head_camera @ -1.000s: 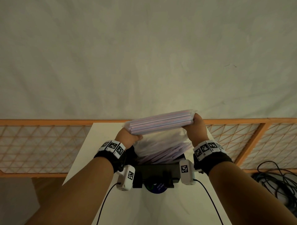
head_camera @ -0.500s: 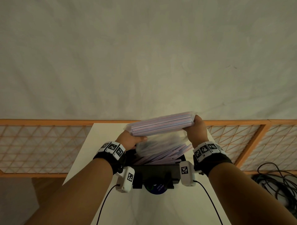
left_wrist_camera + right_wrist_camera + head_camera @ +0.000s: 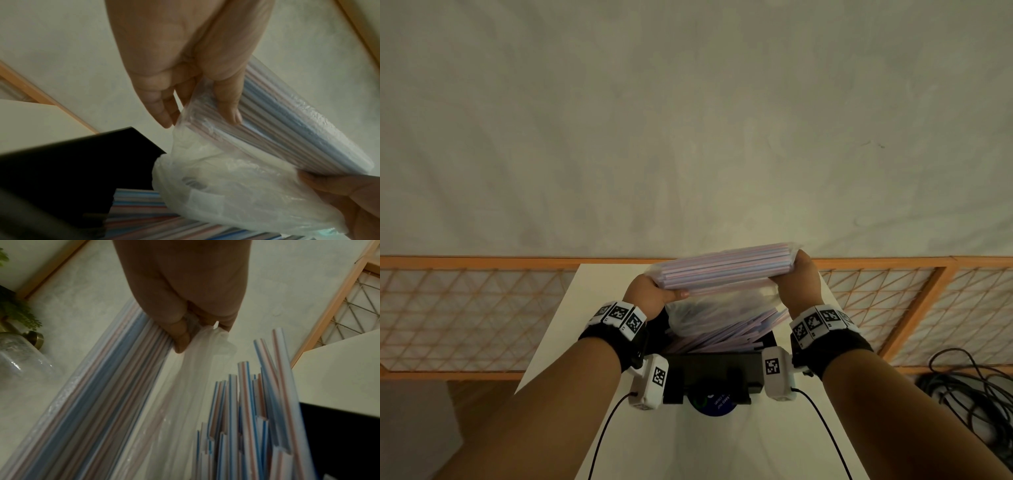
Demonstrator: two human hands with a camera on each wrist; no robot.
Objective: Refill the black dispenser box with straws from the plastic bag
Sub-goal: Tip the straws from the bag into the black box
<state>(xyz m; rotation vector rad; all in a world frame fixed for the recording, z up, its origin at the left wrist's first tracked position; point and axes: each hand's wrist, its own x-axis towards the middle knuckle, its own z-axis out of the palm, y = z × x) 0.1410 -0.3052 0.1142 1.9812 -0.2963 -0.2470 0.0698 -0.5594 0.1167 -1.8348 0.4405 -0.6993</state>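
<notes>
Above the black dispenser box (image 3: 714, 371), both hands hold a plastic bag (image 3: 722, 317) of striped straws (image 3: 726, 270) level across the opening. The left hand (image 3: 649, 291) pinches one end of the bundle, thumb pressed on the film and fingers curled beneath; the right hand (image 3: 799, 286) has its fingers closed round the other end, gathering the bag's loose plastic with it. Compared with half a second ago the bundle sits a little flatter, and the heap of loose straws (image 3: 732, 330) directly under the grip looks fuller, their tips fanned toward the right hand. The slack belly of the bag hangs between the two hands, touching that heap and covering part of the box's mouth.

The box stands on a white table (image 3: 558, 325) whose far edge lies just beyond the held bundle; the side edges are close outside each wrist. An orange lattice railing (image 3: 465, 308) runs behind and to both sides of the hands, with bare pale floor past it. A blue round label (image 3: 714, 404) shows at the box's near side, below the wrists. Dark cables (image 3: 969, 387) coil on the floor, well apart from the right hand. The right wrist view shows a glass vase (image 3: 22, 353) with green leaves (image 3: 18, 311) beyond the bundle.
</notes>
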